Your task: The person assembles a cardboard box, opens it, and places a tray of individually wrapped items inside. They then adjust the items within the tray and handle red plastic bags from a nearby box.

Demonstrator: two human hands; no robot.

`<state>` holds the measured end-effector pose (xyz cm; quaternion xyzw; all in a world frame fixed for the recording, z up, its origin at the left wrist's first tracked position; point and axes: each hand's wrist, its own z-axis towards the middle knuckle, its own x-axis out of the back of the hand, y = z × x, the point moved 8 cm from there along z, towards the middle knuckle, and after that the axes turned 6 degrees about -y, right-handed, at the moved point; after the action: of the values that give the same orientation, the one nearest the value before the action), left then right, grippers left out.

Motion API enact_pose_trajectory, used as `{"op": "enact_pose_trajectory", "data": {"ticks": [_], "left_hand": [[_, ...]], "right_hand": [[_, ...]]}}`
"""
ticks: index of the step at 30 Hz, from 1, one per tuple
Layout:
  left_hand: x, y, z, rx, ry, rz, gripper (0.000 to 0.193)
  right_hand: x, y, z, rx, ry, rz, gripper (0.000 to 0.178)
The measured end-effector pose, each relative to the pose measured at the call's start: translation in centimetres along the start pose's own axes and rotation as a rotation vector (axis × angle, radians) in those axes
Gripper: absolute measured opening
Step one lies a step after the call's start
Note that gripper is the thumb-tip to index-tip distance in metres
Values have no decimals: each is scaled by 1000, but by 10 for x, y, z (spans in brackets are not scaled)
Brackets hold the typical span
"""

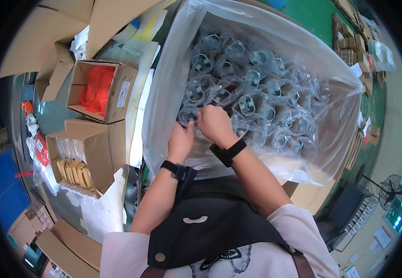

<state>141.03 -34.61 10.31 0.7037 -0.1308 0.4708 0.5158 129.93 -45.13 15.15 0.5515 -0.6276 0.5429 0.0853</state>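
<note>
In front of me stands a large box lined with a clear plastic sheet [164,106]. Rows of rounded grey metal parts [246,105], each in a clear plastic bag, fill it. At the near left corner of the rows, my left hand [181,140] is closed with its thumb and fingers at the plastic of one bagged metal part [189,115]. My right hand [216,125] lies just beside it, its fingers curled down over the same bag. The fingertips of both hands are partly hidden in the plastic.
On the left, a carton [123,95] holds red plastic bags. Below it, another carton [103,148] contains small brown packets. Large cardboard flaps [39,37] rise at the upper left. A black fan [388,186] and stacked small boxes [351,48] stand off to the right.
</note>
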Motion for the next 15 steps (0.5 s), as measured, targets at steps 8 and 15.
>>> {"op": "enact_pose_trajectory", "data": {"ticks": [8, 15], "left_hand": [[-15, -24, -2, 349, -323, -89, 28], [6, 2, -5, 328, -396, -105, 37]], "right_hand": [[26, -38, -17, 265, 117, -29, 17], [-37, -5, -41, 232, -82, -618, 44]]}}
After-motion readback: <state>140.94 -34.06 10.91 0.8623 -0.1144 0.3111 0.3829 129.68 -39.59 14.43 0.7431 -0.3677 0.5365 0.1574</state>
